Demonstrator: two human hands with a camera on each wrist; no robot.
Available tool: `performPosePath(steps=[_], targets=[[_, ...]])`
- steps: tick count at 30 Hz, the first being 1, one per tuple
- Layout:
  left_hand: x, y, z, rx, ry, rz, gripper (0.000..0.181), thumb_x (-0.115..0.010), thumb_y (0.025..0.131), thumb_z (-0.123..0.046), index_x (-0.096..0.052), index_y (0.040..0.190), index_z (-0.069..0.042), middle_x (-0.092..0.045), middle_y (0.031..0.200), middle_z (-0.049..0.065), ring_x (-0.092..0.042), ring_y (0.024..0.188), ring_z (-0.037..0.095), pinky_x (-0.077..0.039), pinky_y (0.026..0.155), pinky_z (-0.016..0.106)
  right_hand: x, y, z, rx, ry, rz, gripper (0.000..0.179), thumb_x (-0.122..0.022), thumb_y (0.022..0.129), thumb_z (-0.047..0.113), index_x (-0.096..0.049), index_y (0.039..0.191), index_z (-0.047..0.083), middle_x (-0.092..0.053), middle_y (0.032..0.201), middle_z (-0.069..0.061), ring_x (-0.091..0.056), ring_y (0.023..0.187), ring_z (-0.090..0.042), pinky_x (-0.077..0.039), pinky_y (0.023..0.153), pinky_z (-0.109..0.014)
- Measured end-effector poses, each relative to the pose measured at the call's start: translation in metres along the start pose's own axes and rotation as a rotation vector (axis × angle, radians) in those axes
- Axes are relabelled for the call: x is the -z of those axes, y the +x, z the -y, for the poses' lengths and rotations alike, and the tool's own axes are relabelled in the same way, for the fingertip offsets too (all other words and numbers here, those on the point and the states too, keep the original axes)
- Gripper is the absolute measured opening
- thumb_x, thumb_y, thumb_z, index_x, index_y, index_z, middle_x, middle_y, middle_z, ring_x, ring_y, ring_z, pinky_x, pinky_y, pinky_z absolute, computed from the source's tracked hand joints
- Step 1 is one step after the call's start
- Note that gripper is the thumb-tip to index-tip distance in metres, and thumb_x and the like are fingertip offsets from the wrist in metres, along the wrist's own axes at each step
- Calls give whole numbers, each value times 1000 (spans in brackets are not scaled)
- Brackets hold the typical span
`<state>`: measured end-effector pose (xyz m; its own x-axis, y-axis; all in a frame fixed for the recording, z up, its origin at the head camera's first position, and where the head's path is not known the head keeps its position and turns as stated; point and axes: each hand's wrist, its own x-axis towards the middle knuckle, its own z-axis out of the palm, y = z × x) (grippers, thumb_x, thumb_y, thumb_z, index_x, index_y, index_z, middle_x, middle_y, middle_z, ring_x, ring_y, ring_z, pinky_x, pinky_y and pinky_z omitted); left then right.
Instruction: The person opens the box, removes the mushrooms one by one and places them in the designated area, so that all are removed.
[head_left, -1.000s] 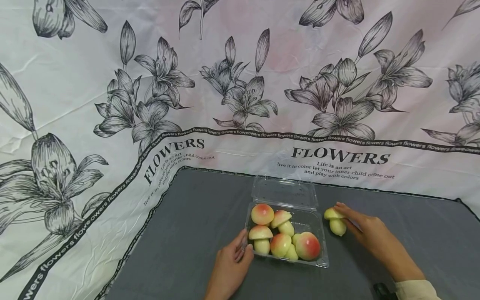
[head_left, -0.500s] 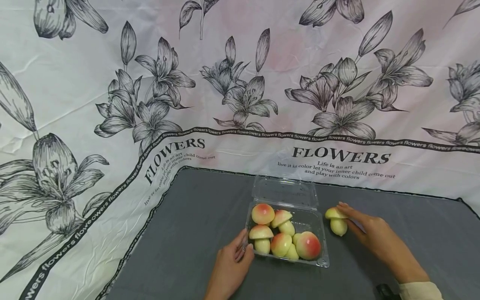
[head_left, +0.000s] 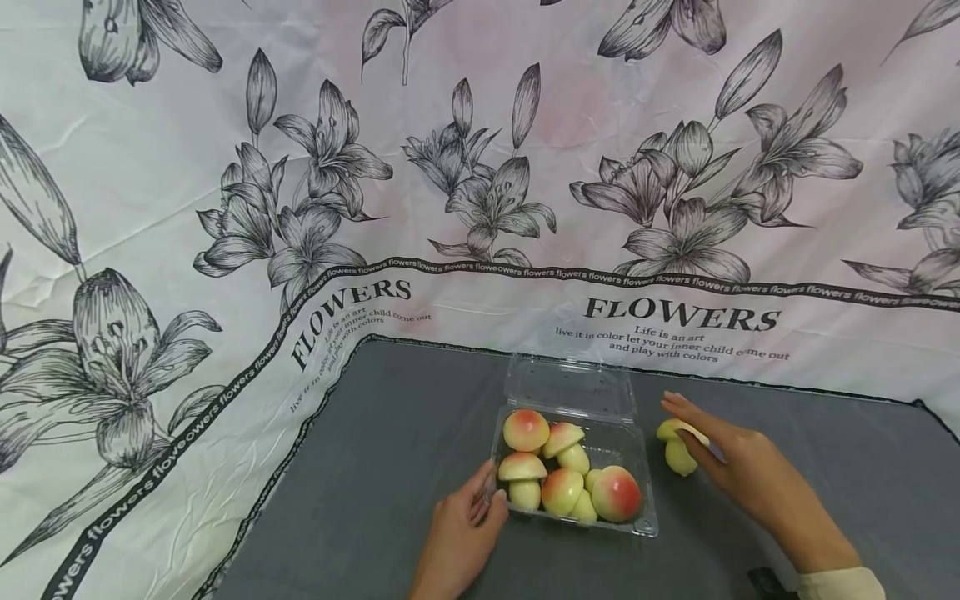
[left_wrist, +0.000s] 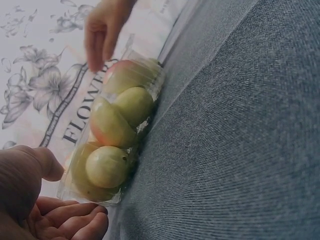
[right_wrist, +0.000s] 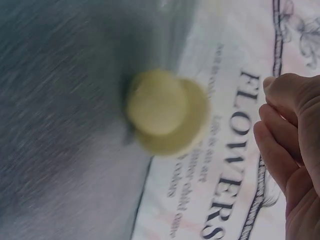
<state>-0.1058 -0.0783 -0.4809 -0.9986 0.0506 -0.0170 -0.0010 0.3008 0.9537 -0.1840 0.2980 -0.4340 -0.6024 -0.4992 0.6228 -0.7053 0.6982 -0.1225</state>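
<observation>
A clear plastic clamshell box (head_left: 647,492) holds several mushroom-shaped pieces (head_left: 522,467), pale yellow-green with reddish caps; bare room shows in its back right part. My left hand (head_left: 461,529) grips the box's front left edge, thumb on one side and fingers curled under, as the left wrist view shows. One more mushroom (head_left: 680,458), yellowish, lies on the cloth just right of the box. Over it is my right hand (head_left: 750,471), fingers extended and partly covering its cap. In the right wrist view, thumb and fingertips are apart from the blurred mushroom (right_wrist: 157,102).
The box's hinged lid (head_left: 570,387) stands open toward the back, close to the printed white curtain (head_left: 480,308). Dark grey cloth (head_left: 360,467) covers the table. Near the right sleeve (head_left: 840,583) a small black object (head_left: 765,581) shows.
My right hand has let go of the mushroom and its fingers have risen slightly; the mushroom sits a little farther right. My left hand and the box have stayed put.
</observation>
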Motion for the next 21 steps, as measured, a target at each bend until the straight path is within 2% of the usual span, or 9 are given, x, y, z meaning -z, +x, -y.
performPosePath(steps=[1, 3, 7, 10, 12, 16, 21], targets=[[0, 0, 0, 1, 0, 0, 58, -63, 107, -33, -53, 154, -2, -60, 147, 25, -61, 134, 35, -58, 103, 34, 1, 3, 3, -4, 6, 9, 61, -34, 111, 55, -62, 149, 16, -65, 145, -15, -51, 58, 10, -44, 52, -15], [0, 0, 0, 1, -2, -2, 58, -63, 107, -34, -53, 154, -2, -60, 147, 24, -61, 134, 35, -58, 103, 34, 3, 8, 9, -10, 6, 21, 61, -33, 112, 55, -60, 151, 17, -64, 147, -15, -48, 57, 12, -41, 52, -13], [0, 0, 1, -2, -12, 4, 58, -63, 107, -34, -53, 154, -2, -61, 146, 23, -60, 135, 35, -58, 103, 34, 6, 19, 19, -3, 1, 16, 61, -33, 112, 55, -59, 153, 18, -62, 150, -11, -55, 60, 8, -42, 52, -12], [2, 0, 0, -13, -19, 2, 59, -63, 107, -33, -52, 154, 0, -61, 146, 25, -60, 135, 36, -58, 103, 35, 7, 27, 26, 18, 3, 0, 60, -34, 112, 55, -59, 153, 18, -62, 151, -8, -55, 61, 7, -39, 50, -13], [2, 0, 0, -16, -19, 1, 59, -63, 107, -33, -52, 154, 0, -61, 146, 24, -60, 135, 36, -58, 103, 35, 8, 31, 30, 27, 8, -5, 61, -34, 112, 55, -58, 153, 18, -62, 151, -9, -50, 59, 8, -36, 49, -12], [1, 0, 0, -11, -21, 5, 58, -63, 107, -32, -52, 154, 0, -61, 146, 23, -61, 134, 34, -58, 102, 35, 8, 38, 37, 26, 7, -6, 63, -32, 112, 57, -57, 154, 18, -60, 153, -7, -48, 57, 10, -37, 50, -11], [0, 0, 0, -1, -27, 8, 58, -64, 106, -30, -52, 154, 1, -61, 145, 23, -61, 134, 33, -58, 102, 34, 5, 48, 49, 47, 34, 8, 63, -34, 111, 56, -54, 157, 17, -57, 156, -8, -35, 50, 13, -36, 49, -10]])
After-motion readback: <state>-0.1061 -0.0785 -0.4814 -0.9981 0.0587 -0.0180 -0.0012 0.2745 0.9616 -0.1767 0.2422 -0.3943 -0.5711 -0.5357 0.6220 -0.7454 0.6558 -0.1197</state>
